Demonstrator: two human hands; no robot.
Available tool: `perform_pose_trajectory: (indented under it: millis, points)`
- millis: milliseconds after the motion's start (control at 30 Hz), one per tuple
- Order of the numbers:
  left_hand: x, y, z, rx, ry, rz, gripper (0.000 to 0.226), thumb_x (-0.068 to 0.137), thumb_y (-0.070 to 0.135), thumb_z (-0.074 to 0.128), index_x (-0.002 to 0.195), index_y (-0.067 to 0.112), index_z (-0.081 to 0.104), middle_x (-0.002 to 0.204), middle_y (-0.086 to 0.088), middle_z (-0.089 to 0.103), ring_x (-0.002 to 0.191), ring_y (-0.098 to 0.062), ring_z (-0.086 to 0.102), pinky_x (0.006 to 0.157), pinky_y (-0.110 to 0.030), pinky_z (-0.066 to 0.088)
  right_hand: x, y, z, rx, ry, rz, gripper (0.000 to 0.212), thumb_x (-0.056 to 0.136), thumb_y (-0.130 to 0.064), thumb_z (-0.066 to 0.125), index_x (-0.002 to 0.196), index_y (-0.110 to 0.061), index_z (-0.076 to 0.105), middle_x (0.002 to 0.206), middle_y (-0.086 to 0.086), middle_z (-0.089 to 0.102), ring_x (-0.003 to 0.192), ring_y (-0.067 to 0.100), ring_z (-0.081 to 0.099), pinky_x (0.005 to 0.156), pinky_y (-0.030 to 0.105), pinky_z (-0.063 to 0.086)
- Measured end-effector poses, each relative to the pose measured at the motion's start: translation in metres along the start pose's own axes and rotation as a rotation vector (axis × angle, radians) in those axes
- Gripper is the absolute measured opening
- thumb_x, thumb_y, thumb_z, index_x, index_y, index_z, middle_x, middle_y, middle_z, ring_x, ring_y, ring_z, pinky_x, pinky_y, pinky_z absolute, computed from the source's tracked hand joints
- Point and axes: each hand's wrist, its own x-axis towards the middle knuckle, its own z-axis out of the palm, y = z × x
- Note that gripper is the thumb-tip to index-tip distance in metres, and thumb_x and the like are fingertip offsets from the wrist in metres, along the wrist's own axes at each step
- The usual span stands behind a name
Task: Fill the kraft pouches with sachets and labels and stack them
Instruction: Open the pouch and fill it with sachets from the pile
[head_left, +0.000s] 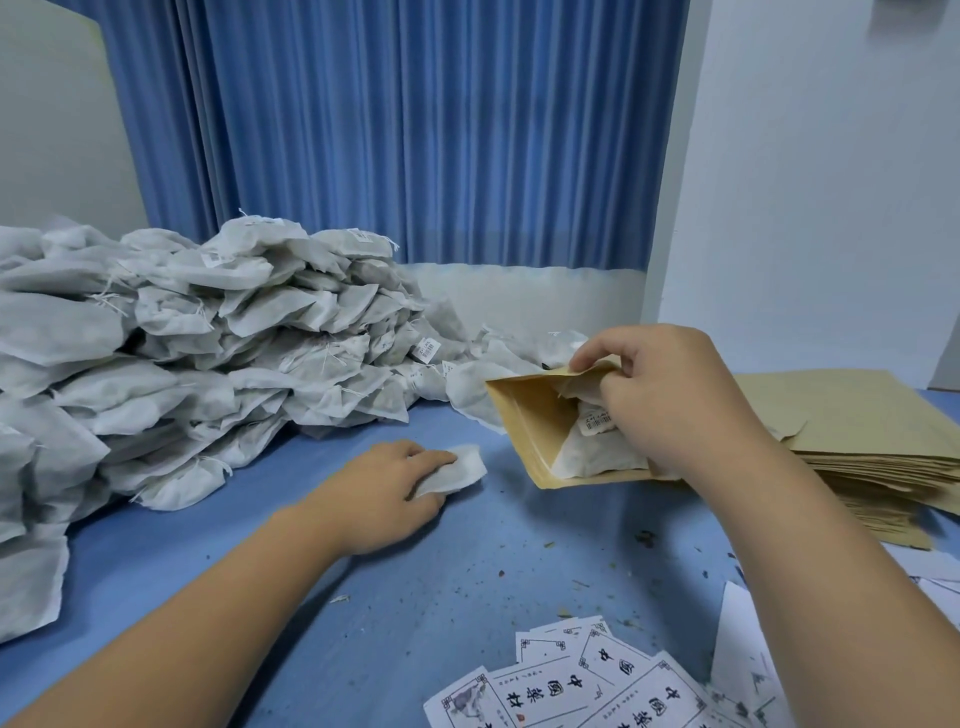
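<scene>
My right hand (670, 395) grips the open mouth of a kraft pouch (524, 421), tilted above the blue table. A white sachet (592, 447) with a barcode sticker lies inside it. My left hand (384, 488) rests on the table and pinches a small white sachet (457, 470) just left of the pouch. A big heap of grey-white sachets (197, 338) fills the left side. Printed labels (587, 680) lie scattered at the near edge.
A thick stack of flat kraft pouches (857, 431) sits at the right. Loose white papers (748, 644) lie near the labels. Herb crumbs dot the blue tabletop (426, 587). A blue curtain (415, 130) and a white wall close off the back.
</scene>
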Motion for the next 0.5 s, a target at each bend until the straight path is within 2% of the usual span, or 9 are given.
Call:
perform_pose_trajectory:
  millis: [67,167,233,300,367,433,500]
  points:
    - [-0.001,0.0,-0.003,-0.005,-0.017,0.0,0.053,0.091,0.045,0.051,0.142,0.042,0.037,0.126,0.005,0.051,0.124,-0.016,0.038,0.102,-0.03,0.034,0.0,0.0,0.0,-0.002,-0.012,0.003,0.037,0.079,-0.001,0.051,0.079,-0.031,0.072,0.046,-0.012,0.043,0.044,0.007,0.043,0.045,0.023,0.029]
    - [-0.005,0.005,-0.011,-0.027,-0.068,0.042,0.056,0.085,0.042,0.058,0.138,0.046,0.041,0.118,0.008,0.05,0.118,-0.012,0.04,0.101,-0.03,0.036,0.001,0.001,-0.002,0.001,-0.031,0.012,0.038,0.078,0.0,0.049,0.078,-0.031,0.07,0.042,-0.023,0.047,0.044,-0.002,0.047,0.039,0.015,0.026]
    - [-0.008,0.009,-0.017,-0.079,-0.05,0.085,0.058,0.079,0.035,0.063,0.135,0.043,0.046,0.116,0.01,0.048,0.117,-0.008,0.039,0.1,-0.027,0.035,0.001,0.002,-0.003,0.005,-0.042,0.006,0.039,0.077,0.002,0.047,0.078,-0.03,0.07,0.042,-0.03,0.046,0.045,-0.006,0.048,0.039,0.014,0.031]
    - [-0.011,0.014,-0.026,-0.158,0.055,0.131,0.058,0.073,0.031,0.063,0.13,0.037,0.052,0.112,0.011,0.049,0.111,-0.002,0.041,0.098,-0.024,0.035,0.0,0.001,-0.005,0.009,-0.045,-0.002,0.04,0.078,0.003,0.046,0.078,-0.03,0.07,0.042,-0.032,0.046,0.045,-0.008,0.048,0.04,0.012,0.033]
    - [-0.016,0.023,-0.037,-0.229,0.25,0.214,0.054,0.068,0.032,0.057,0.122,0.027,0.058,0.105,0.01,0.05,0.102,-0.002,0.047,0.09,-0.026,0.039,0.0,0.001,-0.005,0.01,-0.041,0.004,0.041,0.078,0.003,0.046,0.077,-0.031,0.069,0.042,-0.033,0.046,0.047,-0.01,0.048,0.039,0.013,0.03]
    - [-0.022,0.035,-0.044,-0.206,0.412,0.347,0.053,0.068,0.031,0.053,0.117,0.014,0.062,0.101,0.0,0.054,0.093,-0.016,0.054,0.081,-0.033,0.045,0.001,0.001,-0.006,0.01,-0.035,0.017,0.042,0.078,0.002,0.046,0.077,-0.033,0.069,0.042,-0.033,0.046,0.046,-0.009,0.048,0.041,0.014,0.027]
    - [-0.026,0.051,-0.044,-0.139,0.481,0.461,0.055,0.066,0.027,0.053,0.115,0.004,0.063,0.098,-0.01,0.056,0.085,-0.025,0.056,0.074,-0.038,0.047,0.001,0.002,-0.005,0.018,-0.031,0.028,0.04,0.079,0.001,0.047,0.077,-0.033,0.069,0.043,-0.029,0.047,0.044,-0.005,0.048,0.043,0.017,0.028]
